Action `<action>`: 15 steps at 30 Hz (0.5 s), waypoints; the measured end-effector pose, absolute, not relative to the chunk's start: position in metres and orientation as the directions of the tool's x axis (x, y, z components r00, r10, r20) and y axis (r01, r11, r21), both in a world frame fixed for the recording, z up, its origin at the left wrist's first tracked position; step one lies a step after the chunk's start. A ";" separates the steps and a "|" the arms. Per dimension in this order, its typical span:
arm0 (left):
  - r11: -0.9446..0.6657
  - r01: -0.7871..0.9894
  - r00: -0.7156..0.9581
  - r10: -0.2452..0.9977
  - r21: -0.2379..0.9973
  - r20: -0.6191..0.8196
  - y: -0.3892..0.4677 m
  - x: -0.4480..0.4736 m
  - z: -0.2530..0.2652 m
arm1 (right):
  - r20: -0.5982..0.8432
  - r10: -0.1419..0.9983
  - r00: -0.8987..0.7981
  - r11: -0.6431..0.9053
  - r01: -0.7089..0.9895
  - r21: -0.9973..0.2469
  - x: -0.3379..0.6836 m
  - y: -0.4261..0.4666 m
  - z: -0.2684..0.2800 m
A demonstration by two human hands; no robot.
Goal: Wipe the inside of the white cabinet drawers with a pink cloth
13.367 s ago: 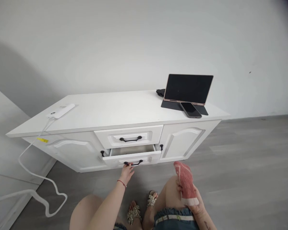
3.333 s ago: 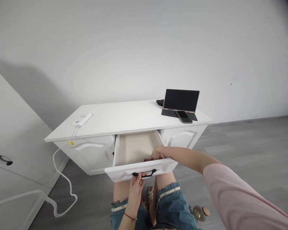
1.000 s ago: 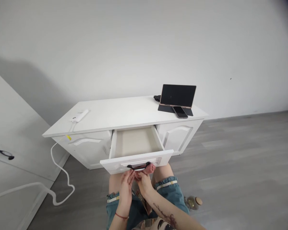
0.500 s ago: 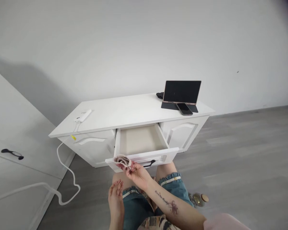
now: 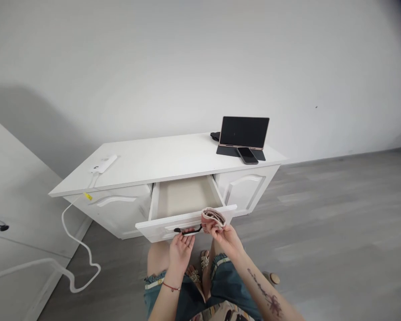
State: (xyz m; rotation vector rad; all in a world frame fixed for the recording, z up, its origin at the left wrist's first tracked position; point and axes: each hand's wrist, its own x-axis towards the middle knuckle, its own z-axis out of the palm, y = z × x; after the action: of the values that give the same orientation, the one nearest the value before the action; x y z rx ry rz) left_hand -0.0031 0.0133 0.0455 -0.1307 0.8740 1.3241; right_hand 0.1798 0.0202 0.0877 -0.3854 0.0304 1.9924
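Note:
A white drawer stands pulled out from the cabinet, its beige bottom bare. At its front panel, my left hand has its fingers curled at the black drawer handle. My right hand grips a rolled pink and white cloth near the right end of the panel, level with its top edge. The thumb and fingers pinch the roll's lower side.
On the white cabinet top are a tablet on a dark stand, a phone, a black item and a white power strip. Its white cord hangs at left. A corked jar is on the floor.
My left hand has risen from beside my lap to the drawer handle. My right hand has carried the rolled cloth from the panel's left part to its right. The view has shifted slightly.

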 end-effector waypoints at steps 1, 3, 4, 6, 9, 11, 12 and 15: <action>0.278 -0.878 -0.025 0.787 0.391 -0.616 0.015 -0.001 0.046 | -0.291 0.880 -0.375 -0.428 -0.892 -0.147 0.189 0.021 0.087; 0.280 -0.870 -0.031 0.790 0.406 -0.612 0.018 0.002 0.046 | -0.319 0.887 -0.334 -0.387 -0.914 -0.118 0.208 0.023 0.085; 0.283 -0.865 -0.032 0.793 0.415 -0.608 0.019 0.003 0.045 | -0.336 0.889 -0.310 -0.363 -0.926 -0.105 0.217 0.023 0.083; 0.275 -0.857 -0.046 0.802 0.436 -0.596 0.021 0.004 0.042 | -0.351 0.901 -0.254 -0.306 -0.947 -0.101 0.234 0.025 0.078; 0.250 -0.837 -0.086 0.818 0.487 -0.569 0.022 0.005 0.037 | -0.345 0.925 -0.158 -0.219 -0.964 -0.148 0.259 0.027 0.068; 0.246 -0.817 -0.111 0.821 0.522 -0.561 0.025 0.004 0.035 | -0.327 0.941 -0.086 -0.165 -0.961 -0.221 0.274 0.028 0.061; 0.246 -0.808 -0.119 0.822 0.535 -0.557 0.027 0.004 0.034 | -0.318 0.947 -0.050 -0.143 -0.951 -0.276 0.280 0.029 0.056; 0.254 -0.789 -0.122 0.828 0.559 -0.548 0.038 0.001 0.032 | -0.288 0.956 0.064 -0.075 -0.892 -0.446 0.293 0.030 0.041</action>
State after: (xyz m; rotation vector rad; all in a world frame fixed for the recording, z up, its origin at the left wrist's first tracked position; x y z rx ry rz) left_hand 0.0008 0.0383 0.0322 0.0498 0.9814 1.3799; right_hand 0.2927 0.0301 0.0408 -0.6062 -0.1328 1.5317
